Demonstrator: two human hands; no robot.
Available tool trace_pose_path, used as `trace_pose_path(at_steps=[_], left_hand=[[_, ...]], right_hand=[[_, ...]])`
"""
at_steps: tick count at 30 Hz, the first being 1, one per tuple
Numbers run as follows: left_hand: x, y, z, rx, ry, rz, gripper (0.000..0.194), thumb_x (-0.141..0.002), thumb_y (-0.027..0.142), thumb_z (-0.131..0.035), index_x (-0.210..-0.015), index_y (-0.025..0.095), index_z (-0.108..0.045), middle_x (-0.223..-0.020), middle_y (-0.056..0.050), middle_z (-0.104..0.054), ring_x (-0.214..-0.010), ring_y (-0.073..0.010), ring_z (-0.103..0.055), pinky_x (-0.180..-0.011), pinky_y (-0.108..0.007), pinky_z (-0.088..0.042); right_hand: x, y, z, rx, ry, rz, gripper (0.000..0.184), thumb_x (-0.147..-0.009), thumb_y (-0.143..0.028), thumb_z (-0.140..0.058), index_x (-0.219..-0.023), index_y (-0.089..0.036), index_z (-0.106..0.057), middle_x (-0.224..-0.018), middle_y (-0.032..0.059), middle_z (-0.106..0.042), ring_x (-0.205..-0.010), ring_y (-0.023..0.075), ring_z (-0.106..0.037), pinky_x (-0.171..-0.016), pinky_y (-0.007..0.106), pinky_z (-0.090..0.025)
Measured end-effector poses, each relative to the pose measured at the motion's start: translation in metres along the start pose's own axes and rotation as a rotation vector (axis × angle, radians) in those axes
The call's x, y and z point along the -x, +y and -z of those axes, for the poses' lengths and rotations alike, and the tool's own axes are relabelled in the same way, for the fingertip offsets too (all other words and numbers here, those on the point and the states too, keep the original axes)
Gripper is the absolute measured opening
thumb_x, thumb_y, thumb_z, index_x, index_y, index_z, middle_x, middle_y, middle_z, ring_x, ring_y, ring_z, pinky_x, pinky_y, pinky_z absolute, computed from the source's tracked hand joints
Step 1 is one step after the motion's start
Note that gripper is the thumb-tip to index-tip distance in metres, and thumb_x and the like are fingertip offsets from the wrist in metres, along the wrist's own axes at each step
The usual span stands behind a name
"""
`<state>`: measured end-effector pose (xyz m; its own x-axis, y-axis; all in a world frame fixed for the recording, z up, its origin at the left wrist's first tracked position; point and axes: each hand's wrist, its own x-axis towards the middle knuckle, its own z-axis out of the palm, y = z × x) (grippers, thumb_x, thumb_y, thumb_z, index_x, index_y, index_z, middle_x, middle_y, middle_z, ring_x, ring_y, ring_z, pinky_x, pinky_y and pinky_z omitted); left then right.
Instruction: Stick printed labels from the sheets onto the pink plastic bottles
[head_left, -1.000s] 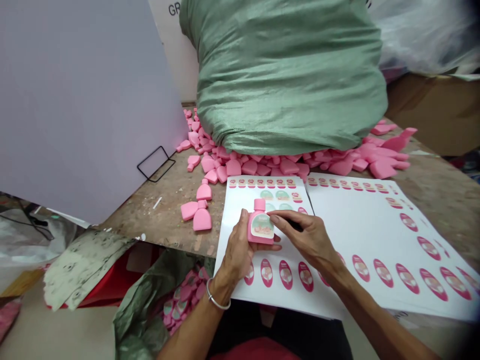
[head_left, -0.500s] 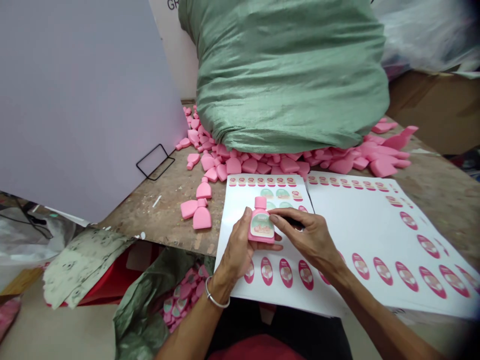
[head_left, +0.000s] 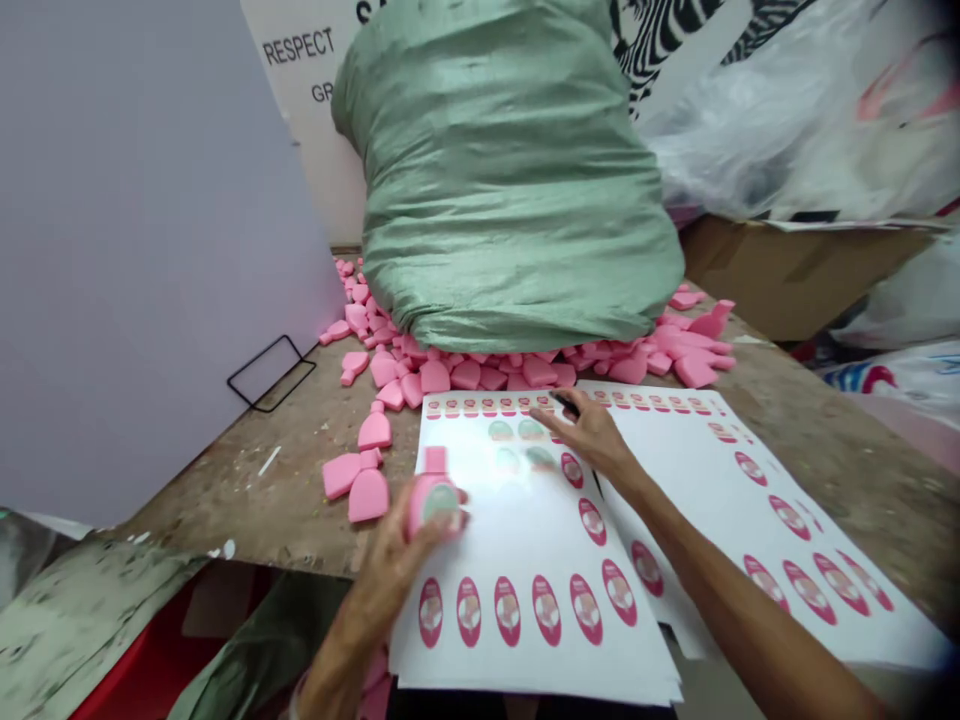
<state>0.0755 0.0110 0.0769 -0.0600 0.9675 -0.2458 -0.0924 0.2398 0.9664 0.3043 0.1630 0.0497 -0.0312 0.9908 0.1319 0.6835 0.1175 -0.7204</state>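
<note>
My left hand (head_left: pixel 401 540) is closed round a pink toy bottle (head_left: pixel 433 500) with a green label on its front. Motion blurs the bottle a little; it is tilted slightly, over the left edge of a white sticker sheet (head_left: pixel 495 545). My right hand (head_left: pixel 596 435) reaches to the upper part of that sheet, its fingertips by the green stickers (head_left: pixel 531 430) and the top row of small labels. A small black tool (head_left: pixel 565 403) shows between its fingers; its kind is not clear.
Many pink bottles (head_left: pixel 465 375) lie under a big green sack (head_left: pixel 510 200). Several loose ones (head_left: pixel 369 495) sit left of the sheets. A second sticker sheet (head_left: pixel 675 460) lies to the right. A black wire stand (head_left: pixel 271 375) is by a pale panel (head_left: pixel 150 250).
My left hand has carried the labelled bottle left and down. My right hand has left the label and moved up the sheet. The view has tilted up and shifted right.
</note>
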Motion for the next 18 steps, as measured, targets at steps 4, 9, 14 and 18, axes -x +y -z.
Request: trace_pose_path(at_steps=[4, 9, 14, 18], left_hand=[[-0.022, -0.003, 0.043, -0.577, 0.516, -0.323, 0.052, -0.081, 0.039, -0.06, -0.128, 0.019, -0.049, -0.142, -0.016, -0.045, -0.134, -0.039, -0.036, -0.111, -0.058, -0.023], [-0.033, 0.004, 0.008, -0.62, 0.479, -0.439, 0.045, -0.085, 0.038, -0.054, -0.125, 0.017, -0.054, -0.145, -0.016, -0.042, -0.137, -0.0345, -0.033, -0.113, -0.053, -0.024], [-0.044, 0.008, -0.057, -0.105, 0.154, -0.163, 0.035, -0.085, 0.049, -0.057, -0.101, 0.018, -0.062, -0.1, -0.01, -0.067, -0.096, -0.024, -0.064, -0.085, -0.035, -0.051], [-0.049, -0.004, -0.067, 0.13, 0.102, -0.098, 0.038, -0.083, 0.052, -0.058, -0.096, 0.016, -0.056, -0.088, -0.007, -0.066, -0.072, -0.0173, -0.066, -0.069, -0.03, -0.055]], right_hand=[[-0.064, 0.013, -0.004, 0.395, 0.086, -0.157, 0.065, -0.071, -0.062, -0.061, -0.108, -0.009, -0.06, -0.1, 0.0222, -0.068, -0.097, 0.0352, -0.064, -0.078, 0.041, -0.046], [-0.039, -0.015, -0.009, 0.387, 0.127, -0.157, 0.058, -0.074, -0.061, -0.057, -0.103, -0.011, -0.061, -0.094, 0.0199, -0.069, -0.096, 0.0345, -0.065, -0.078, 0.041, -0.046], [0.054, -0.041, -0.003, -0.058, -0.158, 0.139, 0.045, -0.075, -0.053, -0.063, -0.106, -0.021, -0.058, -0.102, 0.0066, -0.068, -0.09, 0.0217, -0.064, -0.077, 0.033, -0.049], [0.068, -0.024, 0.0, -0.15, -0.266, 0.131, 0.028, -0.091, -0.045, -0.044, -0.105, -0.022, -0.052, -0.096, 0.0045, -0.067, -0.079, 0.0175, -0.063, -0.069, 0.03, -0.047]])
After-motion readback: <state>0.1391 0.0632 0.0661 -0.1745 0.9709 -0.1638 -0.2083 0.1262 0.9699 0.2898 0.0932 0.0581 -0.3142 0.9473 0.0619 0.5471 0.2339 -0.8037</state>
